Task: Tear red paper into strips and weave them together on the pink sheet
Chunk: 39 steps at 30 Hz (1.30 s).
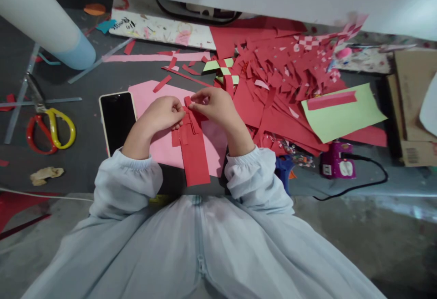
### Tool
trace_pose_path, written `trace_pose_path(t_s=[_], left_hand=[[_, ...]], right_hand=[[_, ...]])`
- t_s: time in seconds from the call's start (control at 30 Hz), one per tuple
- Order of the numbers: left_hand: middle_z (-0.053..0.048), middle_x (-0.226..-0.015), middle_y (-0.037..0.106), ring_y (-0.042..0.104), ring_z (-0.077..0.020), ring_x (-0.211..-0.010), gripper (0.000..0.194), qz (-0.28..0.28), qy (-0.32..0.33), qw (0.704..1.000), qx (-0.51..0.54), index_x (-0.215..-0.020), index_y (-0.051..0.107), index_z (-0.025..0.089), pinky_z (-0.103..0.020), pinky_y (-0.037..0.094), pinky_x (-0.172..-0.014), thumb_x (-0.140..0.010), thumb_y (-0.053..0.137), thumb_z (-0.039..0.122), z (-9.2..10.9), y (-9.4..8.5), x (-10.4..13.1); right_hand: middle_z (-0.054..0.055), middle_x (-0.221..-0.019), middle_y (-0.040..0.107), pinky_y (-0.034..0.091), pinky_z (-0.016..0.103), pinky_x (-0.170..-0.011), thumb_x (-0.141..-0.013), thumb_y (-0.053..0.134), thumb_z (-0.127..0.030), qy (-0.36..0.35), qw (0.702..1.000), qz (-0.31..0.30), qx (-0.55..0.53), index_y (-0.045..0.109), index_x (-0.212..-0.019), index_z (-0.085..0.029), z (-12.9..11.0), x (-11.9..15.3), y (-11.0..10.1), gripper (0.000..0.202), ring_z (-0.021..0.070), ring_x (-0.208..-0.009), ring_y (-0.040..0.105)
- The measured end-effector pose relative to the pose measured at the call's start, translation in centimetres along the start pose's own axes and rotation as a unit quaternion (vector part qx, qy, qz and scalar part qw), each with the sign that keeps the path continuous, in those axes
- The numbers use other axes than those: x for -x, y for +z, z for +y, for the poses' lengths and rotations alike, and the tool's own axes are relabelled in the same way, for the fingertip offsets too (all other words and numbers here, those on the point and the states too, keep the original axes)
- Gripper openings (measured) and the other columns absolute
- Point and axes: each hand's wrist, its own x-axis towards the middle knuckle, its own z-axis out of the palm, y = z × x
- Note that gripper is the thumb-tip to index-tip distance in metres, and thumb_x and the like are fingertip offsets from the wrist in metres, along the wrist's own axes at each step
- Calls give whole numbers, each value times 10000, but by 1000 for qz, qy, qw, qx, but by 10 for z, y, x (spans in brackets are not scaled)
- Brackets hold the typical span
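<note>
My left hand (167, 114) and my right hand (212, 105) are close together over a pink paper sheet (160, 146). Between them lie several small red paper strips (193, 124), some overlapping, on top of a wider red paper strip (195, 162) that points toward me. My right thumb and forefinger pinch the upper end of one small red strip. The left fingers are curled together at the left side of the same strips; what lies between their tips is hard to make out. A phone (118, 117) lies beside my left wrist, partly on the pink sheet's edge.
Scissors (51, 128) with red and yellow handles and a white-and-blue cylinder (77, 48) are on the left. A heap of red paper pieces (283, 71) spreads to the right, near a green sheet (344, 117), a purple box with a cable (337, 160) and cardboard (414, 94).
</note>
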Motion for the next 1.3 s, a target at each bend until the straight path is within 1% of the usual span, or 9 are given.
trace_pose_path(t_s=[0.1,0.23,0.33,0.43,0.57,0.8,0.93,1.1,1.3], left_hand=[[-19,-607,669,652,-154,-535,155,0,-1,1000,15,-724,550,200,-279,517,-545,-805,533,69,-1,0,0],[-23,-614,677,647,-150,-530,165,-6,2,1000,8,-725,554,203,-281,513,-549,-818,519,70,-2,1,-1],[-29,-623,687,648,-150,-532,166,-8,5,1000,-5,-735,559,201,-285,511,-553,-834,520,74,-3,0,-2],[-26,-627,692,652,-142,-539,154,-13,10,1000,-5,-753,564,199,-274,509,-558,-858,534,91,-5,0,-3],[-14,-615,683,659,-144,-532,148,-12,12,1000,3,-768,554,202,-280,516,-563,-883,552,110,-5,0,-3],[-18,-609,675,656,-152,-533,129,-17,13,1000,7,-787,561,199,-290,515,-563,-883,544,116,-7,0,-4],[-20,-624,685,646,-151,-530,124,-10,14,1000,-9,-774,565,206,-291,505,-576,-868,544,129,-9,1,-5],[-18,-619,686,636,-151,-529,160,2,16,999,-30,-747,574,211,-292,495,-588,-838,510,96,-7,1,-4],[-24,-610,671,620,-145,-523,193,-8,18,1000,-18,-711,578,202,-282,472,-556,-806,500,52,0,1,0]], right_hand=[[56,-815,711,407,323,-685,-768,703,-280,5,999,33,29,709,-829,-191,-1,6,-7,109,189,-748,596],[45,-680,652,341,327,-623,-793,700,-332,31,996,-14,86,643,-647,-203,-6,19,-14,204,173,-647,538],[42,-663,640,316,327,-604,-797,711,-393,37,990,-53,122,618,-618,-202,-9,27,-9,278,159,-610,495],[50,-701,665,303,319,-591,-789,723,-444,48,989,-57,129,619,-645,-199,-10,30,-1,302,160,-622,496],[48,-730,671,302,310,-592,-767,740,-365,68,987,-54,134,600,-644,-204,-12,29,4,246,159,-635,491],[0,-582,572,300,306,-572,-769,691,-313,83,987,-99,95,552,-565,-203,-12,30,-2,270,132,-564,449],[-24,-530,511,294,307,-561,-764,680,-329,80,988,-123,56,571,-559,-196,-3,31,-10,267,121,-548,424],[-41,-505,431,278,305,-549,-781,646,-360,81,987,-136,-12,497,-539,-203,9,28,-16,325,106,-523,369],[-31,-532,476,309,303,-555,-765,642,-339,83,990,-116,-20,543,-568,-201,11,26,-12,260,114,-539,401]])
